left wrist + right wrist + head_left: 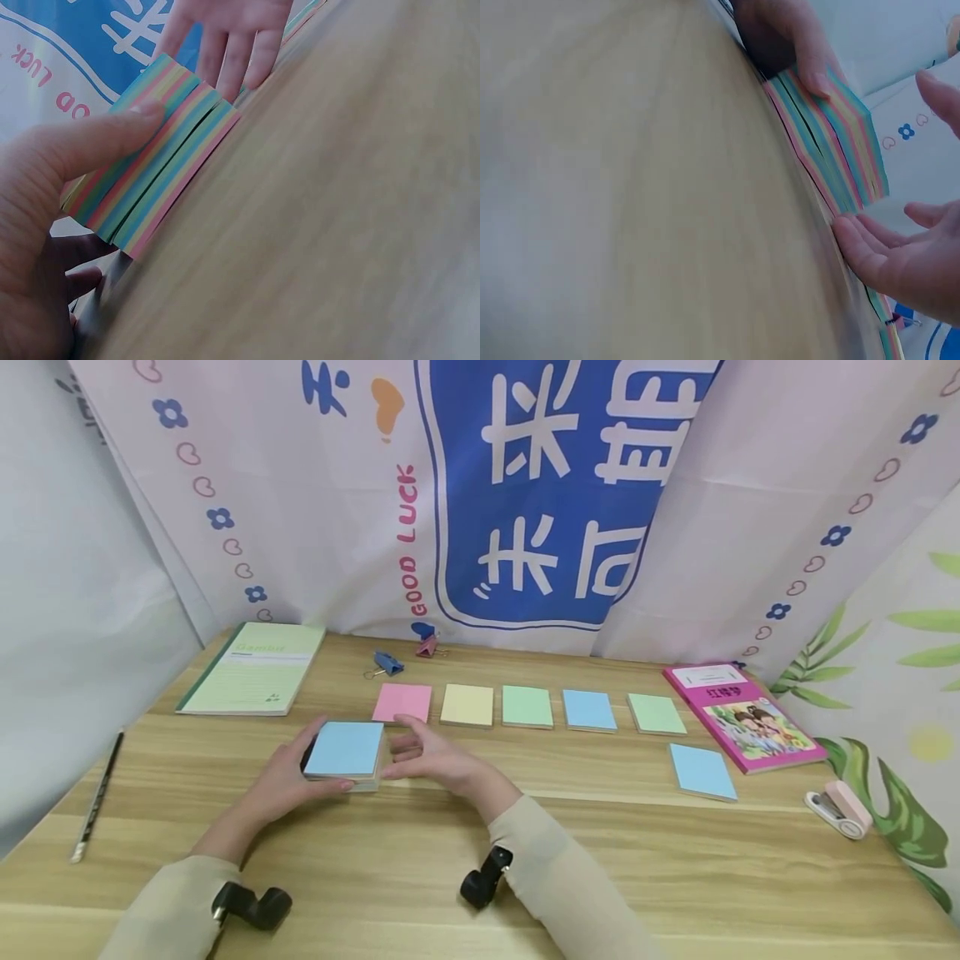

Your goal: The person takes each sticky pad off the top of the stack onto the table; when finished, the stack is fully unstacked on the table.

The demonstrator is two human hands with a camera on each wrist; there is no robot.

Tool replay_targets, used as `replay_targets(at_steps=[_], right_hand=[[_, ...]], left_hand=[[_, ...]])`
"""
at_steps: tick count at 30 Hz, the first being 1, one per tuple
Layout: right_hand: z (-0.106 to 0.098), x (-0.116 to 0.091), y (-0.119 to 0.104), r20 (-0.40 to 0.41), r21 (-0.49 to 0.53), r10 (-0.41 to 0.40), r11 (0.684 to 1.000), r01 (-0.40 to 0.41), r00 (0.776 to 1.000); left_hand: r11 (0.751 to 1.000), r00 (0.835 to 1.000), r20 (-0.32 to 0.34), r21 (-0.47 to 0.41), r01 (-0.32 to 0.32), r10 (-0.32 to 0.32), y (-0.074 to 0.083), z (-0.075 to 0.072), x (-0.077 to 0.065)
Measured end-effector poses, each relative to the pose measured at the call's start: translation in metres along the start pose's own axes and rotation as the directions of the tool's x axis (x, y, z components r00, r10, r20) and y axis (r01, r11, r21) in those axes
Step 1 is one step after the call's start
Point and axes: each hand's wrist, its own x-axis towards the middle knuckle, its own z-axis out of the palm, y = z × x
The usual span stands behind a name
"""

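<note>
A stack of sticky note pads with a blue top stands at the left middle of the table. My left hand grips its left side, thumb along the near face. In the left wrist view, the side of the stack shows colored stripes, with thin dark gaps between the pads. Just right of the stack is my right hand, fingers loosely bent. Its fingertips come right up to the stack's lower edge in the right wrist view. Behind the hands lies a pink pad.
Right of the pink pad run yellow, green, blue and green pads. Another blue pad lies near a pink book and stapler. Leftward are a notebook, pencil and binder clips.
</note>
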Motion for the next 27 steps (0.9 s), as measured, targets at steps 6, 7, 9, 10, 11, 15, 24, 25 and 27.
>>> replay_targets(at_steps=[6,7,9,10,11,15,24,25,27], right_hand=[[0.014,0.009,0.003,-0.073,-0.082,0.019,0.996,-0.025,0.997],[0.016,0.011,0.003,-0.080,-0.093,0.020,0.995,-0.027,0.997],[0.021,0.015,0.004,-0.092,-0.139,0.002,0.990,-0.015,0.996],[0.022,0.017,0.005,-0.098,-0.164,-0.018,0.986,0.002,0.995],[0.024,0.019,0.005,-0.105,-0.193,-0.041,0.981,0.020,0.994],[0.029,0.024,0.005,-0.148,-0.294,-0.130,0.952,0.082,0.980],[0.026,0.019,0.006,-0.159,-0.170,-0.086,0.984,0.059,0.984],[0.024,0.018,0.007,-0.154,-0.137,-0.075,0.989,0.054,0.985],[0.021,0.015,0.007,-0.145,-0.074,-0.065,0.996,0.055,0.987]], left_hand=[[1.000,1.000,0.008,0.010,0.008,-0.008,0.002,0.000,-0.001],[1.000,1.000,0.008,0.009,0.006,-0.006,0.002,0.000,-0.001],[1.000,1.000,0.003,0.005,0.005,-0.005,0.002,0.000,-0.001],[1.000,1.000,0.000,0.003,0.004,-0.004,0.001,0.000,-0.001],[1.000,1.000,-0.001,0.001,0.003,-0.003,0.001,0.000,-0.001],[1.000,1.000,-0.003,0.008,0.009,-0.009,0.000,-0.001,-0.001],[0.999,0.999,-0.012,-0.002,-0.042,0.042,0.000,0.001,-0.001],[0.999,0.999,-0.014,-0.001,-0.050,0.050,0.000,0.001,-0.002],[0.998,0.998,-0.017,0.010,-0.055,0.055,0.001,0.001,-0.002]])
